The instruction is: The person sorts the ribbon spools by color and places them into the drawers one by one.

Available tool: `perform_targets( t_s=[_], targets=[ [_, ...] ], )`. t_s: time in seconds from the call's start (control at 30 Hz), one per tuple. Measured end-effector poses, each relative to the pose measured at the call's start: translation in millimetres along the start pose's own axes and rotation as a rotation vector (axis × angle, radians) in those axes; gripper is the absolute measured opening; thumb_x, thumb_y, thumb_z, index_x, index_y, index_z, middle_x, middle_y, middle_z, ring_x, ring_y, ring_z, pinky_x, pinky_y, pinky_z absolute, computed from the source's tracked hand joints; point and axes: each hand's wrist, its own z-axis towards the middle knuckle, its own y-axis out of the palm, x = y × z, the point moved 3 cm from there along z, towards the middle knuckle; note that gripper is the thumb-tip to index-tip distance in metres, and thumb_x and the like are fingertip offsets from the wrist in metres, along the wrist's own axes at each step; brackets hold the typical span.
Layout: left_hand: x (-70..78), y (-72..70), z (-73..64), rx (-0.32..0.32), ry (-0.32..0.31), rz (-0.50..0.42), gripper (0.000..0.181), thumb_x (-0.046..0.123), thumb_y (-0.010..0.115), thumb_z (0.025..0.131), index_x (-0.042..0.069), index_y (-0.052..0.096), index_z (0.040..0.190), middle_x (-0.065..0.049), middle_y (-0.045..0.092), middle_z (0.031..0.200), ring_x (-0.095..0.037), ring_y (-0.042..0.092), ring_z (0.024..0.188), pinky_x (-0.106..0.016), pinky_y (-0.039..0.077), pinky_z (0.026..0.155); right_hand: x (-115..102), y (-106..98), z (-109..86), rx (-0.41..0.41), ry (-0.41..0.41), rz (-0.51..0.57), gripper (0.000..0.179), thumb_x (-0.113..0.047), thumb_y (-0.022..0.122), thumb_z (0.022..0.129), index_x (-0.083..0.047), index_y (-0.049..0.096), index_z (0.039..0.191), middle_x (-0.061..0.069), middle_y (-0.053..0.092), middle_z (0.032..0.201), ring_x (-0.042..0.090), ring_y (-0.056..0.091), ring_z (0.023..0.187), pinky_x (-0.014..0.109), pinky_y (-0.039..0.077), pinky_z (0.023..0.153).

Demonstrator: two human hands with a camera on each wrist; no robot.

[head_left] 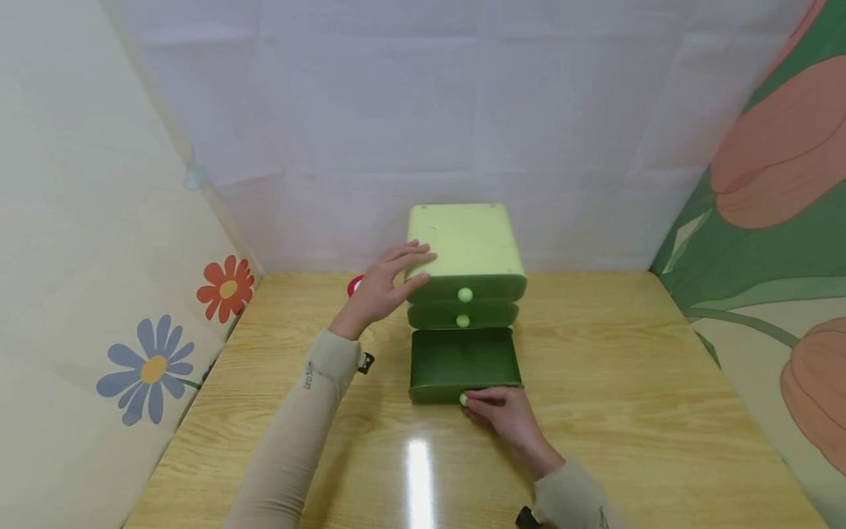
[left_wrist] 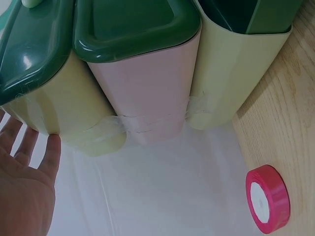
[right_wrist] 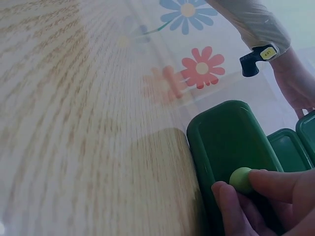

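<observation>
A small drawer cabinet (head_left: 463,239) with a pale green top and dark green drawer fronts stands on the table. Its bottom drawer (head_left: 465,356) is pulled out and looks empty inside; the two drawers above are far less extended. My right hand (head_left: 512,422) pinches the round light green knob (right_wrist: 241,180) of that bottom drawer between thumb and fingers. Against the upper left edge of the cabinet rests my left hand (head_left: 383,286), its fingers extended over the top and side. In the left wrist view, its fingertips (left_wrist: 51,147) touch the yellowish side of the top tier.
A roll of red-pink ribbon (left_wrist: 268,199) stands on the table left of the cabinet, mostly behind my left hand in the head view. A white sheet (head_left: 370,110) hangs behind. Flower-printed panels (head_left: 59,220) flank the wooden table (head_left: 628,411).
</observation>
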Motion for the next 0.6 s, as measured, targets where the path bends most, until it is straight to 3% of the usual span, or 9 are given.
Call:
perform_targets(
  t_s=[0.6],
  targets=[
    [-2.2, 3.8, -2.7, 0.017, 0.005, -0.025, 0.046, 0.041, 0.058, 0.107, 0.025, 0.057, 0.15, 0.002, 0.045, 0.162, -0.017, 0.028, 0.157, -0.052, 0.027, 0.127, 1.3, -0.5, -0.3, -0.01, 0.005, 0.032, 0.025, 0.008, 0.07, 0.093, 0.018, 0.068, 0.116, 0.022, 0.077, 0.106, 0.014, 0.076, 0.086, 0.025, 0.062, 0.079]
  ],
)
